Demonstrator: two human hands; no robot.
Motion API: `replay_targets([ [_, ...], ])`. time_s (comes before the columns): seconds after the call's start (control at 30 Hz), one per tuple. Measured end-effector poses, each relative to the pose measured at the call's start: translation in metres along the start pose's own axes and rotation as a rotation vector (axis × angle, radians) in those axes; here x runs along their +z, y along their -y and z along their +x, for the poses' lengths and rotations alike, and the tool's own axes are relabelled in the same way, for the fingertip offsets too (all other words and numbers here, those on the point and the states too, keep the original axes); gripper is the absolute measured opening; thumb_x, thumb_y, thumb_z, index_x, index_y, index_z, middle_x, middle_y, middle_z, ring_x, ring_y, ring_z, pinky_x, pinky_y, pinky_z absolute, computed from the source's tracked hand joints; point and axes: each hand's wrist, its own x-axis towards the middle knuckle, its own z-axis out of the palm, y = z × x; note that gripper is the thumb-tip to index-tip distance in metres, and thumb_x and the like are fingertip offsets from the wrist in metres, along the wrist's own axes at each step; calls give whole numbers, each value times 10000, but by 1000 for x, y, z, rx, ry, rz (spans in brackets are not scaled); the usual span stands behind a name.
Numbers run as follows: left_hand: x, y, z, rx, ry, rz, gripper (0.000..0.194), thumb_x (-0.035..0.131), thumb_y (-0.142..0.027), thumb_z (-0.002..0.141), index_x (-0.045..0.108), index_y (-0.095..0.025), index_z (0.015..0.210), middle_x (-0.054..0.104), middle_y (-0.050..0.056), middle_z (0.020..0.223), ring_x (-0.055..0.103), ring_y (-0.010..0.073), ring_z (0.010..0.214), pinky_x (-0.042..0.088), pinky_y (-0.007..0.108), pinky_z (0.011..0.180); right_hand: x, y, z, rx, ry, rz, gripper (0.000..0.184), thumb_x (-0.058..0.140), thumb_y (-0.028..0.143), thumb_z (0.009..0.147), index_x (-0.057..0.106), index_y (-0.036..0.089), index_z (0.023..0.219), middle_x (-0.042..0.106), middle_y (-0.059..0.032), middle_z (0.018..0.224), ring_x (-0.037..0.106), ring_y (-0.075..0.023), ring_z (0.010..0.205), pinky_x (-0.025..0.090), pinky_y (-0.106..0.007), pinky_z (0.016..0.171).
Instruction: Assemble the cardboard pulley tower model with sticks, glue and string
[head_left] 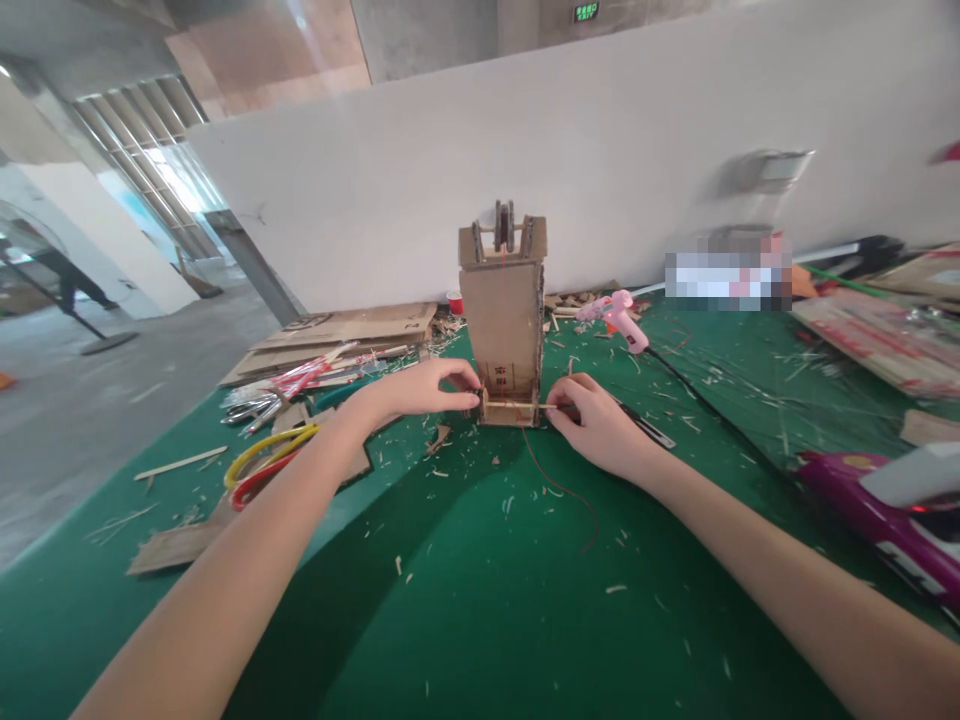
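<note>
Stick (510,404) lies crosswise, right hand (600,420) with fingers pinching one end, left hand (427,386) at the other, its grip unclear.

Between the left hand (437,388) and right hand (600,425), the tower (501,318) is matt cardboard with rough cut edges, crossed by a smooth wooden stick (517,405); beneath them, the surface (480,610) looks smooth, faintly glossy; beyond the right hand, the glue gun (627,318) is smooth plastic; beyond the left, stacked sheets (345,330) are matt cardboard
</note>
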Motion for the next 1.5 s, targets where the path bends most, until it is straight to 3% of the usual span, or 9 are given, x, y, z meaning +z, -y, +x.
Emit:
replay_targets([
  [0.1, -5, 16, 2, -39, -92, -15, 346, 527, -475, 820, 596, -205, 1025, 666, 49, 1053, 617, 187, 955, 458, 282, 822, -1, 2, 0, 17, 7, 11, 50, 487, 208, 855, 517, 199, 816, 483, -50, 949, 553, -135, 790, 513, -320, 808],
  [0.27, -10, 47, 0, -298, -410, 374, 272, 453, -353, 841, 632, -196, 972, 693, 63, 967, 634, 202, 878, 455, 290, 777, -1, 4, 0, 14, 0, 16, 49, 493, 197, 848, 513, 201, 803, 483, -48, 941, 548, -132, 796, 510, -306, 805],
  [0.4, -21, 73, -9, -450, -506, 483, 279, 424, -251, 812, 634, -170, 977, 682, 135, 1010, 617, 285, 951, 441, 362, 811, 0, 4, 0, 2, -17, 31, 50, 493, 196, 846, 511, 204, 800, 485, -51, 929, 547, -142, 799, 509, -320, 803],
  [0.5, -33, 88, -15, -519, -530, 513, 315, 410, -216, 796, 633, -182, 1016, 674, 130, 1067, 605, 276, 1011, 436, 342, 844, 2, 1, -1, -14, -42, 28, 58, 491, 185, 844, 509, 205, 793, 489, -47, 911, 544, -146, 791, 501, -323, 789],
  [0.8, -50, 95, -12, -425, -284, 409, 337, 500, -305, 745, 646, -185, 1024, 697, 84, 1043, 645, 229, 906, 464, 263, 771, 9, -4, 13, -57, -106, -108, 115, 487, 160, 835, 508, 204, 730, 496, -25, 798, 517, -157, 739, 445, -313, 729],
  [1.0, -49, 67, -2, -249, -8, 273, 430, 580, -401, 705, 617, -186, 1075, 701, 45, 930, 645, 186, 813, 466, 234, 690, 15, -12, 36, -23, -138, -132, 91, 469, 149, 836, 533, 197, 793, 513, -51, 885, 531, -163, 772, 446, -328, 789],
  [1.17, -40, 46, -9, -354, 159, 368, 398, 635, -398, 637, 638, -208, 987, 685, 43, 956, 631, 201, 803, 438, 242, 631, 20, -25, 45, 12, -163, -139, 85, 468, 190, 850, 550, 187, 829, 509, -62, 915, 540, -161, 773, 458, -335, 809],
  [1.4, -30, 61, -16, -377, 130, 526, 365, 701, -431, 542, 644, -199, 819, 671, 53, 801, 596, 220, 686, 410, 271, 577, 1, -8, 32, 42, -141, -182, 227, 461, 257, 859, 512, 166, 1061, 499, -127, 1123, 579, -159, 765, 489, -345, 739],
  [1.5, -31, 61, -15, -367, 84, 504, 243, 713, -377, 511, 629, -203, 658, 631, 20, 651, 567, 194, 587, 396, 263, 537, -28, 6, 16, 109, 17, -567, 233, 438, 320, 878, 540, 198, 1048, 559, -139, 1085, 565, -279, 967, 485, -384, 694],
])
